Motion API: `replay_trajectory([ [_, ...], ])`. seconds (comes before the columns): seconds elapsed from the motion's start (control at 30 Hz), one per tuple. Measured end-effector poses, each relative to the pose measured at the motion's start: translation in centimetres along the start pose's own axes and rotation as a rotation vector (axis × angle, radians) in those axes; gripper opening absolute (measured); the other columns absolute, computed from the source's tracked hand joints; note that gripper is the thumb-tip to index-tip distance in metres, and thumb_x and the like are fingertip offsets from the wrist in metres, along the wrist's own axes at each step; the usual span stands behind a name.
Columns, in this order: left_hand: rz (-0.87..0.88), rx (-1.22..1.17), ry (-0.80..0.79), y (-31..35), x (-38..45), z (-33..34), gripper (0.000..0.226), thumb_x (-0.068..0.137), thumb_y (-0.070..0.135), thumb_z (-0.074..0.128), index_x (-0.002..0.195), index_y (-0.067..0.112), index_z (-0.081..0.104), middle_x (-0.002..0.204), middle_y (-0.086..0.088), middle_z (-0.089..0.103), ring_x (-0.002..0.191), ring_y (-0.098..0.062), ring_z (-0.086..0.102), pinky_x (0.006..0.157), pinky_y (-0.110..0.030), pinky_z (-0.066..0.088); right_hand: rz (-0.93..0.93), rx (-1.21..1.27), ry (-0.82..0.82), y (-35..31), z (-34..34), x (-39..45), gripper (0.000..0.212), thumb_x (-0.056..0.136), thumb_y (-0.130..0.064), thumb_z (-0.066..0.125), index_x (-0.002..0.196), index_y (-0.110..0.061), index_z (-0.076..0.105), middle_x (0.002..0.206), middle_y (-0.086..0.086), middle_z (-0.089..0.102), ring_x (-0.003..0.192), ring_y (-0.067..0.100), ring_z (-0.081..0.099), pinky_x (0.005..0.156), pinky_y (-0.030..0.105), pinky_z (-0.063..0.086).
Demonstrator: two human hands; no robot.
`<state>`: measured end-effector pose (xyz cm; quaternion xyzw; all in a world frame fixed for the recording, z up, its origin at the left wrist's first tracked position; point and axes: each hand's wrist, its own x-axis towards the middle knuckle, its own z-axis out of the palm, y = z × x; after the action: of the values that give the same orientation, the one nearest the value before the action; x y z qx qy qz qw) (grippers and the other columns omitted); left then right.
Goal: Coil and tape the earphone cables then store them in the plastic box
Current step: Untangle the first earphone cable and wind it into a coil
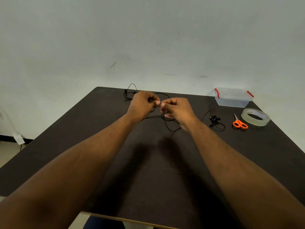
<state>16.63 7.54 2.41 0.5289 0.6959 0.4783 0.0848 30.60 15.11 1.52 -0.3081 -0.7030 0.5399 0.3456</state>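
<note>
A thin black earphone cable (170,128) lies in loose loops on the dark table (148,171). My left hand (143,103) and my right hand (177,109) meet above it, each pinching the cable between thumb and fingers, fingertips almost touching. Below my right hand the cable hangs down in a loop. Its earbuds (214,119) lie to the right. More black cable (129,92) lies at the far edge behind my left hand. A clear plastic box (231,97) with red latches stands at the far right, lid on.
Orange-handled scissors (240,123) lie right of the earbuds. A roll of clear tape (255,116) lies beside them, near the table's right edge. A pale wall rises behind the table. The floor shows at the left.
</note>
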Motion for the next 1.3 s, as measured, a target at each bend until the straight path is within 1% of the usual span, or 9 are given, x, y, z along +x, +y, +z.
replay_trajectory([
  [0.1,0.027,0.035,-0.049,0.6,0.3,-0.4,0.002,0.083,0.016,0.074,0.081,0.015,0.073,0.077,-0.007,0.074,0.076,-0.024,0.07,0.072,-0.036,0.058,-0.117,-0.164,0.065,-0.5,-0.1,0.4,0.006,0.088,-0.014,0.069,0.087,-0.01,0.073,0.074,-0.004,0.07,0.069,0.007,0.064,0.064,0.022,0.048],
  [0.2,0.025,0.075,-0.088,1.1,0.9,-1.6,0.006,0.086,0.014,0.072,0.088,0.009,0.074,0.081,-0.002,0.073,0.077,-0.012,0.069,0.069,-0.018,0.054,-0.36,-0.656,0.108,-1.3,-1.5,0.9,0.01,0.092,-0.021,0.062,0.093,-0.017,0.071,0.076,-0.014,0.064,0.072,0.005,0.058,0.067,0.023,0.048],
  [0.47,0.011,0.229,-0.048,0.0,1.9,-8.9,0.008,0.088,0.014,0.068,0.081,0.014,0.072,0.077,0.002,0.071,0.071,0.002,0.061,0.06,0.001,0.037,-0.574,-1.087,0.321,-2.1,-9.8,2.4,0.015,0.093,-0.018,0.056,0.089,-0.014,0.069,0.087,0.003,0.073,0.083,0.032,0.057,0.076,0.043,0.044],
  [0.7,0.066,0.405,-0.068,-0.2,2.0,-10.3,0.014,0.092,0.012,0.06,0.081,0.018,0.068,0.078,0.002,0.069,0.081,-0.013,0.06,0.072,-0.021,0.043,-0.537,-1.11,0.357,-2.7,-11.3,2.3,0.015,0.094,-0.016,0.055,0.09,-0.012,0.07,0.084,0.006,0.072,0.082,0.031,0.053,0.074,0.04,0.043],
  [0.87,0.066,0.4,-0.053,0.4,2.6,-9.2,0.017,0.092,0.01,0.057,0.081,0.02,0.066,0.08,0.006,0.065,0.083,-0.017,0.06,0.075,-0.028,0.047,-0.267,-0.905,0.329,-3.2,-10.9,2.1,0.018,0.094,-0.019,0.054,0.106,-0.014,0.067,0.103,0.006,0.07,0.1,0.03,0.06,0.08,0.035,0.044],
  [0.97,0.092,0.403,-0.066,1.9,3.0,-8.0,0.019,0.092,0.009,0.055,0.081,0.021,0.064,0.079,0.011,0.062,0.083,-0.02,0.062,0.076,-0.033,0.051,-0.024,-0.628,0.236,-4.8,-8.8,1.7,0.067,0.093,-0.017,0.057,0.151,-0.018,0.024,0.136,0.004,0.05,0.09,0.026,0.064,0.075,0.038,0.052],
  [1.03,0.104,0.383,-0.081,3.2,3.3,-7.0,0.019,0.092,0.009,0.056,0.08,0.021,0.064,0.079,0.01,0.062,0.082,-0.02,0.062,0.075,-0.033,0.052,0.003,-0.304,0.099,-6.2,-6.1,0.6,0.086,0.092,-0.004,0.058,0.154,-0.03,0.005,0.153,0.001,0.031,0.067,0.022,0.066,0.059,0.033,0.057],
  [1.17,0.142,0.336,-0.072,5.3,3.3,-4.7,0.01,0.091,0.016,0.061,0.083,0.019,0.067,0.081,0.002,0.066,0.079,-0.017,0.062,0.071,-0.03,0.05,-0.013,0.031,-0.102,-6.9,-1.4,-0.5,0.087,0.088,0.009,0.06,0.153,-0.029,0.017,0.151,0.009,0.035,0.085,0.025,0.07,0.073,0.033,0.061],
  [1.3,0.188,0.29,-0.067,6.1,2.9,-3.9,0.008,0.09,0.014,0.063,0.086,0.014,0.07,0.079,0.003,0.066,0.074,-0.007,0.057,0.062,-0.017,0.039,-0.012,0.065,-0.039,-6.6,-0.8,0.1,0.037,0.087,0.001,0.066,0.124,0.001,0.059,0.105,0.019,0.068,0.082,0.024,0.071,0.073,0.03,0.06],
])
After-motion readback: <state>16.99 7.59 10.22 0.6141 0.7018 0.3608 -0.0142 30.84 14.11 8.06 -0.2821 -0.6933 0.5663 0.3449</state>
